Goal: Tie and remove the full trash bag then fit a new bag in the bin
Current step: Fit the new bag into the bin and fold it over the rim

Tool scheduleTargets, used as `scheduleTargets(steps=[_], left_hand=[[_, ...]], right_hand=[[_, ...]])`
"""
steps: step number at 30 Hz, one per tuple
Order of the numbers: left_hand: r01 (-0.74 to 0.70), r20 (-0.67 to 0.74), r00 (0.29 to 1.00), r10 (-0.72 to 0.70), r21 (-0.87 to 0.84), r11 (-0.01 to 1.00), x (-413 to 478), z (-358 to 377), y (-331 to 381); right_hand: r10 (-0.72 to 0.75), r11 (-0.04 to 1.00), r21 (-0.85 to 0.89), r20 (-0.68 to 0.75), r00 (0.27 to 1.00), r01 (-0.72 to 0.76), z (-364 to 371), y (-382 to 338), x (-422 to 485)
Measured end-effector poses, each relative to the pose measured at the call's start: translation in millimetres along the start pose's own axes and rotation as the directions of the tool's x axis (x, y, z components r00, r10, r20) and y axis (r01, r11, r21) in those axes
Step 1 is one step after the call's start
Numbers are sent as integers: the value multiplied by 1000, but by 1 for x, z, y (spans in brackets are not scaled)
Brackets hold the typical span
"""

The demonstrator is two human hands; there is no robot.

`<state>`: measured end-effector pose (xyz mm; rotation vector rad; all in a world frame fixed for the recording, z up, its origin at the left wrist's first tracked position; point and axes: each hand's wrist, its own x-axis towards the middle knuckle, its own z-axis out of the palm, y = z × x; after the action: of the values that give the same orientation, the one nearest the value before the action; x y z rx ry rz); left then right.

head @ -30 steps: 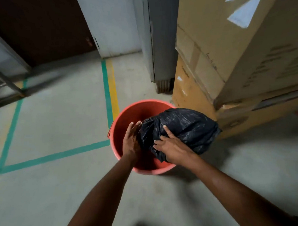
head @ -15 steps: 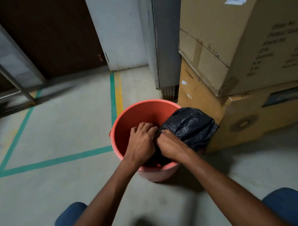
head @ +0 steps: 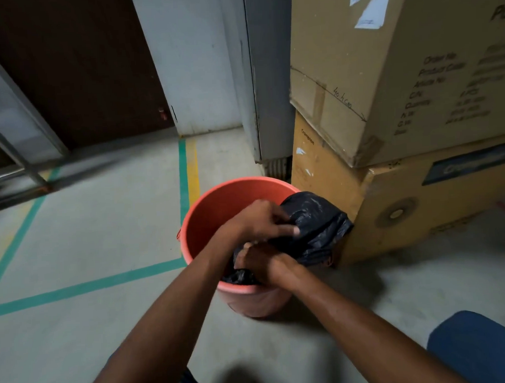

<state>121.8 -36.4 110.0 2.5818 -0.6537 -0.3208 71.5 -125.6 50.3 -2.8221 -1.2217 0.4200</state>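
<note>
A round orange-red bin [head: 206, 210] stands on the concrete floor. A black trash bag [head: 319, 220] bulges over the bin's right rim and leans toward the boxes. My left hand [head: 261, 220] reaches across the bin's mouth and its fingers curl into the bag's plastic. My right hand [head: 263, 261] sits just below it at the near rim and grips gathered black plastic. The two hands almost touch. The bag's lower part is hidden inside the bin.
Two stacked cardboard boxes [head: 416, 126] stand right beside the bin on the right. A grey cabinet edge [head: 267, 103] rises behind it. Green and yellow tape lines [head: 184, 171] mark the floor on the left. A metal frame [head: 15, 161] stands at far left.
Both hands went from resting flat on the bag to gripping its plastic. My left hand moved right across the bin, and my right hand dropped to the near rim.
</note>
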Motion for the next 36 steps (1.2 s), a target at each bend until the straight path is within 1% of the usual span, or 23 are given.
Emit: scheduleTargets(steps=[2, 3, 5, 6, 7, 9, 10, 11, 13, 14, 15, 17, 20, 22, 23, 24, 25, 27, 28, 30, 33, 35, 36], left_hand=[[21, 87, 995, -54, 338, 941, 16, 10, 13], [32, 87, 993, -78, 443, 896, 22, 16, 18], [56, 39, 996, -86, 479, 876, 30, 24, 20], [103, -17, 994, -106, 423, 900, 32, 25, 17], [171, -102, 984, -146, 311, 935, 33, 22, 11], [297, -287, 909, -302, -61, 953, 34, 13, -11], [315, -357, 842, -404, -282, 906, 33, 7, -25], [304, -387, 759, -524, -501, 811, 31, 3, -38], [201, -326, 607, -725, -820, 537, 22, -2, -57], [159, -288, 549, -784, -886, 436, 18, -2, -66], [143, -269, 493, -827, -913, 383, 12, -2, -73], [123, -254, 410, -876, -936, 329, -1, -2, -83], [99, -228, 363, -904, -955, 280, -17, -1, -97], [112, -214, 362, -907, -956, 270, -24, -1, -104], [111, -213, 368, -905, -956, 270, -26, -2, -107], [109, -211, 378, -902, -957, 270, -29, -4, -108], [106, -207, 390, -897, -958, 268, -32, -6, -106], [103, -178, 412, -894, -966, 239, -35, -13, -104], [104, -155, 422, -893, -970, 218, -36, -17, -102], [100, -125, 438, -890, -977, 187, -40, -30, -98], [72, -168, 432, -886, -973, 220, -43, -57, -101], [34, -224, 412, -883, -965, 260, -43, -72, -106], [14, -236, 446, -863, -963, 270, -43, -76, -108]], right_hand=[[-3, 1000, -7, 34, 999, 3, -4, -4, -1], [-14, 1000, 1, 40, 999, 14, -1, -5, -2], [-23, 994, -103, 57, 998, 28, 0, -4, -5], [-26, 989, -147, 12, 1000, 28, 0, -2, -7], [-46, 993, -113, -58, 997, 39, 1, 0, -9], [-57, 997, -56, -203, 978, 47, 3, 6, -9], [-61, 997, -51, -268, 961, 50, 5, 9, -11], [-67, 997, -54, -348, 935, 52, 6, 13, -15], [-91, 996, -32, -506, 857, 87, 11, 20, -24], [-108, 993, -25, -564, 818, 113, 15, 23, -29], [-107, 993, -25, -612, 783, 116, 20, 26, -34], [-68, 997, -25, -696, 715, 70, 29, 30, -40], [123, 990, 142, -812, 570, -11, 35, 32, -41], [288, 932, 359, -807, 515, 41, 34, 35, -38], [383, 864, 496, -755, 532, 83, 31, 36, -36], [471, 763, 637, -662, 582, 107, 26, 37, -33], [532, 640, 763, -528, 662, 94, 20, 36, -29], [532, 437, 900, -253, 808, -6, 8, 33, -17], [502, 441, 895, -180, 846, -71, 3, 33, -12], [411, 620, 771, -161, 897, -146, -2, 42, -5], [97, 853, 519, -54, 994, -55, -12, 63, -10], [-18, 926, 379, 11, 1000, 12, -11, 73, -15], [-17, 932, 363, -18, 1000, 22, -9, 76, -15]])
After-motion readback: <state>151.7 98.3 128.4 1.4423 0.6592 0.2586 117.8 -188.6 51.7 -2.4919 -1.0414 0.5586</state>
